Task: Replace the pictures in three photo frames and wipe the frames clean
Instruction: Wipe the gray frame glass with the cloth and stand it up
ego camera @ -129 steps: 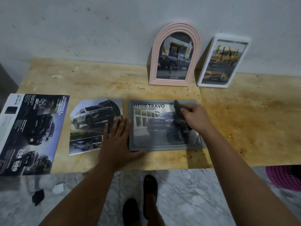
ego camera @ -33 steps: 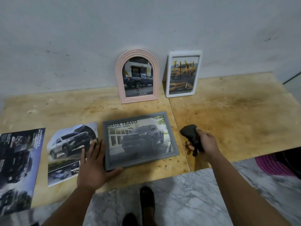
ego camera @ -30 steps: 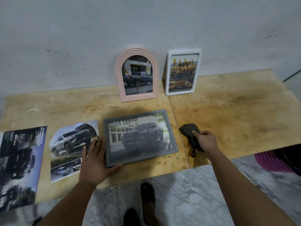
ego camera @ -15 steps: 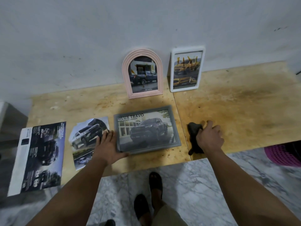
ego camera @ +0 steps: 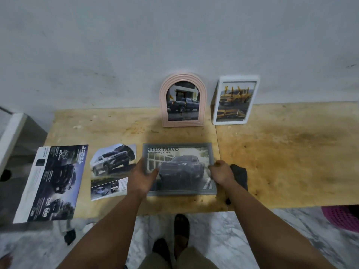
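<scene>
Both hands now grip the grey frame point(ego camera: 179, 168), which lies flat on the counter point(ego camera: 281, 152) near its front edge: the left hand point(ego camera: 142, 176) has its fingers curled over the left side with the thumb across the glass, and the right hand point(ego camera: 221, 172) pinches the right side. Half a second ago the right hand was pressed on the dark cloth point(ego camera: 240, 174); that cloth now lies released on the counter just beside the frame's right edge, partly hidden behind the right hand. The left hand, which had been lying flat against the frame's left edge, has closed round it. This suggests the wiping of the third frame is finished and the frame is about to be lifted and stood up

Against the wall at the back, the pink arched frame point(ego camera: 183, 100) and the white frame point(ego camera: 235, 100) stand upright, each with a truck picture inside. To the left of the grey frame lie a loose truck picture point(ego camera: 112, 169), touching the left hand, and a dark brochure point(ego camera: 54, 181) overhanging the front edge. The stretch of wall left of the pink frame looks free; nothing stands between it and the grey frame. A purple basket point(ego camera: 342, 217) sits on the floor to the right
</scene>
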Tool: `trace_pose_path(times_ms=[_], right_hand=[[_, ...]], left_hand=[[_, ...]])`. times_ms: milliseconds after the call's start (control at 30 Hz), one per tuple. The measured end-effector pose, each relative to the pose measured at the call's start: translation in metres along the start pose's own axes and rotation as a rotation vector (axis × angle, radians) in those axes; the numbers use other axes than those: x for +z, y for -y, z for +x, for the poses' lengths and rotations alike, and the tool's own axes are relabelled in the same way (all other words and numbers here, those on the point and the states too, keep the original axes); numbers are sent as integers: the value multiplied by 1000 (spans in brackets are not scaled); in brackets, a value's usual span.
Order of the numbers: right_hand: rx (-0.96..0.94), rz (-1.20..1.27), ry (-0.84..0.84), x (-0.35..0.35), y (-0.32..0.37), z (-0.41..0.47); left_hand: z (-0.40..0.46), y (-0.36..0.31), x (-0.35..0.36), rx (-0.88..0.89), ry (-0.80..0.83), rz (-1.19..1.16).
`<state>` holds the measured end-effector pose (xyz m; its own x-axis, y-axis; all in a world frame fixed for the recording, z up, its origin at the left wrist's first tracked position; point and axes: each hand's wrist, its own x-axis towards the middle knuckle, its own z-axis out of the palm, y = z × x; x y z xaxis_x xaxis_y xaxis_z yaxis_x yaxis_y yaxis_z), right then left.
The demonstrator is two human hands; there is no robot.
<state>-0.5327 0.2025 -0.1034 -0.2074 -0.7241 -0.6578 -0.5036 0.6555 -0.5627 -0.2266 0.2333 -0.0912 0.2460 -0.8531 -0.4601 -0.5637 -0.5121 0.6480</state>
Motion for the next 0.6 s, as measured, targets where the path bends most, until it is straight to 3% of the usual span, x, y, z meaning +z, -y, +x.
trace_pose_path(times_ms=[267, 400, 600], right_hand=[[3, 77, 62, 9, -6, -14], [-62, 60, 142, 24, 27, -26], [-233, 31, 67, 51, 109, -27]], left_hand=[[8, -3, -22, -152, -168, -321], [9, -14, -56, -120, -232, -376], [36, -12, -122, -116, -292, -357]])
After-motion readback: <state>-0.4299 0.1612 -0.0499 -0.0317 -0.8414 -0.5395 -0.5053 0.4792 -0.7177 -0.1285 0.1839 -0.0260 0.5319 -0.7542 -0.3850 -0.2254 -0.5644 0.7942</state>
